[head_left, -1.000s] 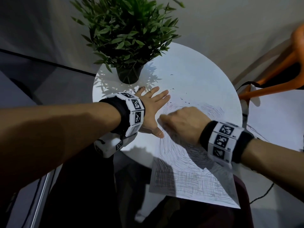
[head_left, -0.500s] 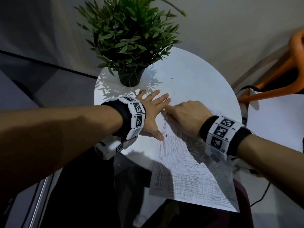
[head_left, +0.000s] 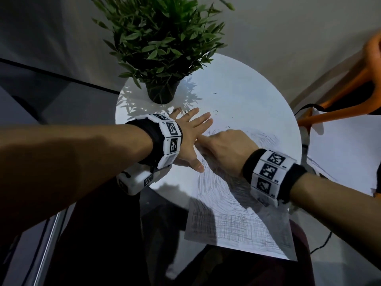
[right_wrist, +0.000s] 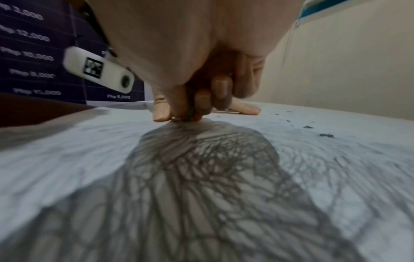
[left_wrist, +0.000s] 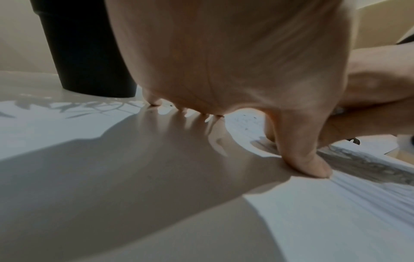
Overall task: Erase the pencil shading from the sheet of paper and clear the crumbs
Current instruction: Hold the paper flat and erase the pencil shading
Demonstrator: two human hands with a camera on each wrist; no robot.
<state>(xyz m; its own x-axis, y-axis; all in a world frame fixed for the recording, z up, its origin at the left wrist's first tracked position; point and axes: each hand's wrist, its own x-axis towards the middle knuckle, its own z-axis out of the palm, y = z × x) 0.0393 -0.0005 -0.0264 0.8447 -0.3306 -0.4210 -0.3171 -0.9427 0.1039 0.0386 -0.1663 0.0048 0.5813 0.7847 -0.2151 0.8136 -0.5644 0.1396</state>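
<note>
One sheet of paper point(head_left: 243, 219) on the round white table point(head_left: 247, 96), covered in pencil shading point(right_wrist: 201, 177), near end hanging over the table's edge. Dark crumbs point(right_wrist: 326, 135) scattered past the far end of the sheet, several on paper and table, too small to count for sure. Right hand point(head_left: 224, 149) down on the upper part of the sheet, fingers point(right_wrist: 202, 104) curled tight, tips pinching something small and dark against the paper; presumably the eraser, but too hidden to tell. Left hand point(head_left: 191, 137) flat just beside it, fingers spread and straight, thumb point(left_wrist: 306, 163) pressing at the sheet's left edge, the other fingertips on bare table. Two wristbands with black-and-white markers, one per wrist. One potted plant point(head_left: 160, 48) in a black pot point(left_wrist: 85, 47) standing on the table just beyond the left hand. One orange chair frame point(head_left: 350, 100) off to the right, with more white paper point(head_left: 346, 145) lying below it.
</note>
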